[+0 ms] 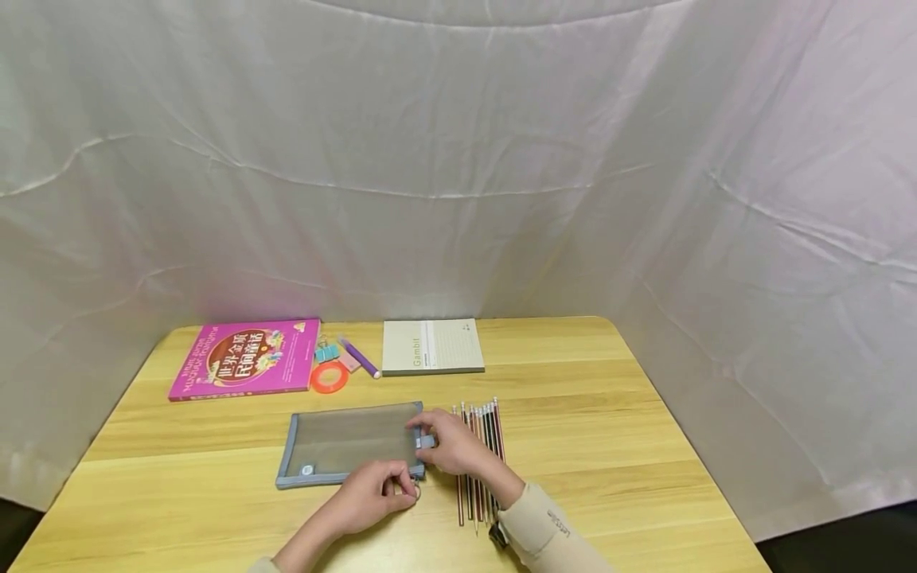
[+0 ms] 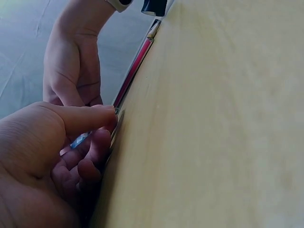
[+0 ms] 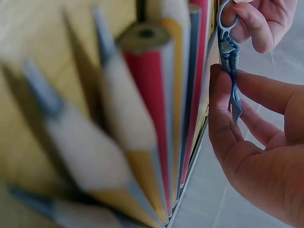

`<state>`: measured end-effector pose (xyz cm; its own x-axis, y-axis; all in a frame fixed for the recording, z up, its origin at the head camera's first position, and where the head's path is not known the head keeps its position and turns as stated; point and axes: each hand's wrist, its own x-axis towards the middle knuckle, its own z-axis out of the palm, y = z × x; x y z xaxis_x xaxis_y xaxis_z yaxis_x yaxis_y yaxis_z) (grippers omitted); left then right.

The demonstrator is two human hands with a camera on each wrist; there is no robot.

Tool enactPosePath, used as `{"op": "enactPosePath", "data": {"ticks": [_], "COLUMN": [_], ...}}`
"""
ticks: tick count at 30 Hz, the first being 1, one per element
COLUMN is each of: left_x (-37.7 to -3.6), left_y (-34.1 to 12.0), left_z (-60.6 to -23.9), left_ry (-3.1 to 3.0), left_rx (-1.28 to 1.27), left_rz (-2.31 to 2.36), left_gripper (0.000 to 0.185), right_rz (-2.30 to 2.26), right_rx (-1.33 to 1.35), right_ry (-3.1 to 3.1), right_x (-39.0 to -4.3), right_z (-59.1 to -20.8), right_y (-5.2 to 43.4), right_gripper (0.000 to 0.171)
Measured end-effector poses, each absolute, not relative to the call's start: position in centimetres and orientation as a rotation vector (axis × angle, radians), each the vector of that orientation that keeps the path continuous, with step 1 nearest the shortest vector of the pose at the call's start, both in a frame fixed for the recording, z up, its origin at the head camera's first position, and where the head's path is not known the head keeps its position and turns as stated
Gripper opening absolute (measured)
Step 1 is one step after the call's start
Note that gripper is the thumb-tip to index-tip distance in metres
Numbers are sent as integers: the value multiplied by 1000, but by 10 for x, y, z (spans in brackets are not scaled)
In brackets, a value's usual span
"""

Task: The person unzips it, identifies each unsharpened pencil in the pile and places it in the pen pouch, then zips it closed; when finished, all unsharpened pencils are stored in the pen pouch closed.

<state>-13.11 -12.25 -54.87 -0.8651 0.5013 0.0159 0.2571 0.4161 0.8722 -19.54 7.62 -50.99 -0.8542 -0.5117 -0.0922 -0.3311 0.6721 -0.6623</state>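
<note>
A flat mesh zip pouch (image 1: 351, 438) with blue-grey edging lies on the table. My left hand (image 1: 372, 493) is at its near right corner, pinching the metal ring (image 3: 219, 20) of the zipper pull between thumb and finger. At the pouch's right end, beside the small tab (image 1: 427, 441), my right hand (image 1: 454, 450) grips the edge between thumb and fingers. In the right wrist view the zipper slider (image 3: 229, 50) sits between the two hands. A row of pencils (image 1: 461, 501) lies under the right forearm, their sharpened tips toward me.
A pink book (image 1: 294, 370) lies at the back left. Beside it are an orange tape roll (image 1: 329, 389), a teal binder clip (image 1: 326, 352), a pink eraser (image 1: 349, 362) and a purple pen (image 1: 360, 357). A notebook (image 1: 451, 346) lies at the back. Grey curtains (image 1: 430, 159) surround the table.
</note>
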Motion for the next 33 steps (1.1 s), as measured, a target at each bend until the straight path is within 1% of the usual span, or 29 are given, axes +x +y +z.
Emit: {"op": "enactPosePath", "data": {"ticks": [9, 16, 33], "left_x": [-129, -130, -133], "left_y": [-121, -121, -126], "left_z": [-548, -548, -541], "left_ry": [2398, 2379, 2257], "left_rx": [634, 576, 546], "left_rz": [1462, 1508, 1587], "left_gripper": [12, 18, 14], "right_rz": [-980, -965, -920], "right_rx": [-676, -682, -620], "right_ry": [2618, 2628, 2654], "right_x": [-195, -195, -195], "right_z": [-511, -511, -511], "right_y": [76, 75, 75], "right_gripper": [43, 44, 46]}}
